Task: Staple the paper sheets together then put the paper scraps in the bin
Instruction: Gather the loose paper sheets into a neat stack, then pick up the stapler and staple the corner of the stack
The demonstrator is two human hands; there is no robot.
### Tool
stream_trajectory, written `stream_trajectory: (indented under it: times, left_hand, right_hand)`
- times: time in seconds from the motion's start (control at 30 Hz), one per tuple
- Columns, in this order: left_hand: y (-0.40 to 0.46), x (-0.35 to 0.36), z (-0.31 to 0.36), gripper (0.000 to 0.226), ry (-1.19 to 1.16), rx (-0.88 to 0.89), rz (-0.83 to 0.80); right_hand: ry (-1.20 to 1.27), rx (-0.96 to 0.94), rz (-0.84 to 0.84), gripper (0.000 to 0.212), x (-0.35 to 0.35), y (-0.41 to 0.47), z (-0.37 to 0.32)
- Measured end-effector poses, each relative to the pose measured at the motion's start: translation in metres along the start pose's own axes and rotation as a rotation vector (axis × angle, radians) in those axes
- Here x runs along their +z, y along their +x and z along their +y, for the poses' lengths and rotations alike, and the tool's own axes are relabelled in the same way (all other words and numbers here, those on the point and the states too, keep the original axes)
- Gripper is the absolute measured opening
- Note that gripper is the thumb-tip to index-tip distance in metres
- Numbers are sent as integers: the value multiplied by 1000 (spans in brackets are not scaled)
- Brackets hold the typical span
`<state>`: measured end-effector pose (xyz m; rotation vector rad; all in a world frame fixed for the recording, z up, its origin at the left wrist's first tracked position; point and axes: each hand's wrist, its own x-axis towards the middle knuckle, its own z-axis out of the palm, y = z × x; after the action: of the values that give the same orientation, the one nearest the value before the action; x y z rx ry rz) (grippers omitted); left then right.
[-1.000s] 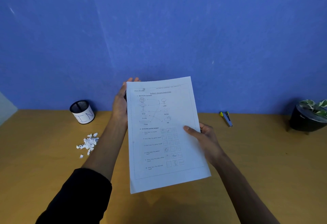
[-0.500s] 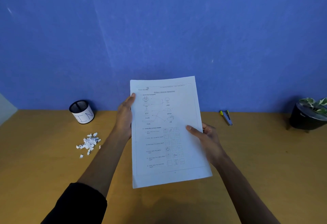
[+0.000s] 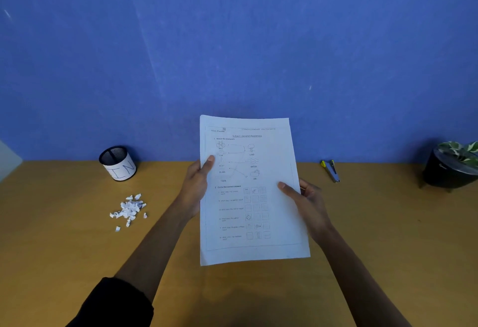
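I hold the white printed paper sheets [image 3: 269, 197] upright above the wooden desk, in the middle of the view. My left hand [image 3: 195, 187] grips their left edge with the thumb on the front. My right hand [image 3: 306, 200] grips the right edge, thumb on the front as well. A heap of white paper scraps [image 3: 128, 209] lies on the desk to the left. Behind the scraps stands a black mesh bin [image 3: 118, 162] with a white label, against the blue wall. A small stapler [image 3: 331, 170] with yellow parts lies on the desk at the back right.
A black pot with a green and white plant [image 3: 451, 167] stands at the far right by the wall. The wooden desk [image 3: 388, 236] stretches across the view, and the blue wall rises right behind it. A pale object shows at the left edge.
My left hand slid from the top left corner down the left edge, thumb now on the front. The sheets turned from tilted to nearly upright and square to me.
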<state>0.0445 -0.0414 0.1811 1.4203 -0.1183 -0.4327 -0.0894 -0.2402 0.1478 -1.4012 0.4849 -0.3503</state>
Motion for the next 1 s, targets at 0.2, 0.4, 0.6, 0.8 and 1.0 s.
stream_trajectory:
  times: [0.2,0.4,0.6,0.8,1.0]
  left_hand:
    - [2,-2,-7,22,88,73,-21]
    - [7,-4,-13,25,122,89,-26]
    - [16,-4,-17,25,147,74,-20]
    - [29,3,-17,25,145,59,-24]
    - [46,12,-21,31,153,56,-26]
  right_hand:
    - [-68,-43,122,20,-14,15,0]
    - [-184,-77,221,19,-37,43,5]
    - [-296,-112,286,22,-61,74,16]
    - [-400,-139,333,31,-73,95,27]
    - [-669,-152,365,43,-93,119,43]
